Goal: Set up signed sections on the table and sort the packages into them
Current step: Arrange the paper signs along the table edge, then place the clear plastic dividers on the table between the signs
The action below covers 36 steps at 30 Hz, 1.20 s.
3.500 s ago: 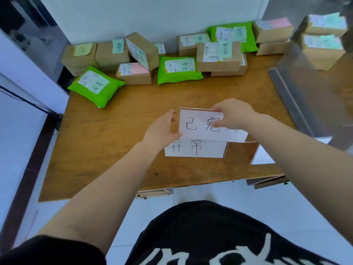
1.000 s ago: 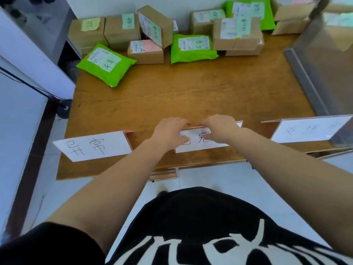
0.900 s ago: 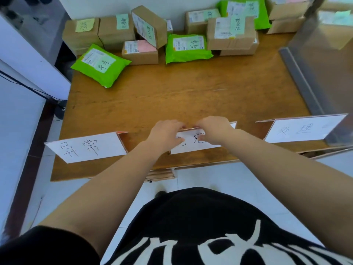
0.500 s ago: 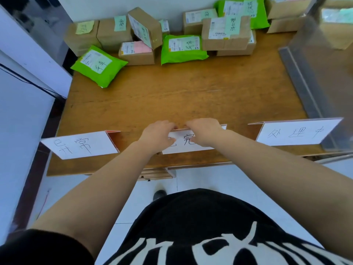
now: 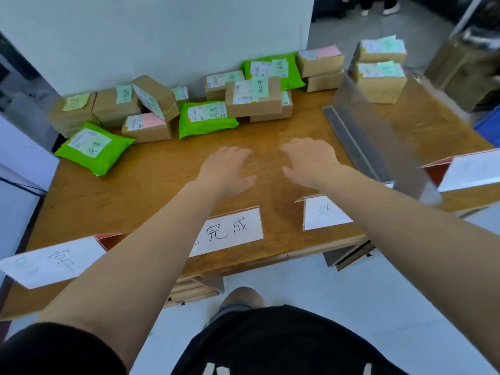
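Desk (image 5: 151, 190): wooden top, carrying signs along its near edge and packages along its far edge by the white wall.
Clear divider (image 5: 378, 136): transparent panel standing upright on the desk's right part, its grey base strip running from far to near.
Packages: brown cardboard boxes (image 5: 253, 100) and green mailer bags (image 5: 93, 150) with labels and sticky notes, crowded at the desk's far edge; two more boxes stacked beyond the divider.
Left sign (image 5: 51, 262): folded white card at the desk's near left corner, writing blurred.
Middle sign (image 5: 230, 231): white card at the desk's near edge, partly behind the left forearm.
Right sign (image 5: 323, 213): white card just right of the middle sign, partly hidden by the right forearm.
Left hand (image 5: 230, 169): over the desk's middle, grip loose, fingers relaxed, holding nothing.
Right hand (image 5: 308, 161): beside the left hand, apart from it, grip loose, holding nothing.
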### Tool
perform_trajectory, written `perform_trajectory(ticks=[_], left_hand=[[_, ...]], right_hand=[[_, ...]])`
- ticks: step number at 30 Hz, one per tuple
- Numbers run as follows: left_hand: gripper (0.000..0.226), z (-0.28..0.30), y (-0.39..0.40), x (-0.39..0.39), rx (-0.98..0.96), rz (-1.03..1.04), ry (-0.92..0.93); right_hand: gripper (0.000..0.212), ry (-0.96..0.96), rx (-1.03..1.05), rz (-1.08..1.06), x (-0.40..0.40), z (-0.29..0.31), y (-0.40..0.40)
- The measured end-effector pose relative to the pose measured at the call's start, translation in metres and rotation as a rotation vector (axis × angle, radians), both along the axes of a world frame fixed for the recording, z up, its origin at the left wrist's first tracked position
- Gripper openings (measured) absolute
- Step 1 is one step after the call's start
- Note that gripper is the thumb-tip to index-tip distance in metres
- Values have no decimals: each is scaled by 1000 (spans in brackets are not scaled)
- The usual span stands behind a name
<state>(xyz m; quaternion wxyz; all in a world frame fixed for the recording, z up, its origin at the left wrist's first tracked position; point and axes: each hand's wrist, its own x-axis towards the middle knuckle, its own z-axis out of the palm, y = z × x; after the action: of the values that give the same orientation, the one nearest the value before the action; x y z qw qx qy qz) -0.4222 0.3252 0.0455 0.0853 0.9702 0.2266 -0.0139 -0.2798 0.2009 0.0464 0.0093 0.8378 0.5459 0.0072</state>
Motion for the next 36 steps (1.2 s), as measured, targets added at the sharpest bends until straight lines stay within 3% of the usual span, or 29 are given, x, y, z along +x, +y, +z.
perform_trajectory(ticks=[9,21,24,30,36], left_hand=[[56,21,-40,94,22,-132,-113],[53,-8,-68,188,6,-328,-130],[52,-16,-63,203,-77,-334,-111],[53,-31,-61,232,-264,-303,-79],[50,-46,-71,251,-629,-165,-66]], right_hand=[[36,-76,2,-239,57,33,-66],[27,-60,-110,-413,112,22,-111],[23,-8,-91,-479,125,16,-110],[43,141,-8,-623,155,2,-106],[51,409,87,-745,185,-13,-105]])
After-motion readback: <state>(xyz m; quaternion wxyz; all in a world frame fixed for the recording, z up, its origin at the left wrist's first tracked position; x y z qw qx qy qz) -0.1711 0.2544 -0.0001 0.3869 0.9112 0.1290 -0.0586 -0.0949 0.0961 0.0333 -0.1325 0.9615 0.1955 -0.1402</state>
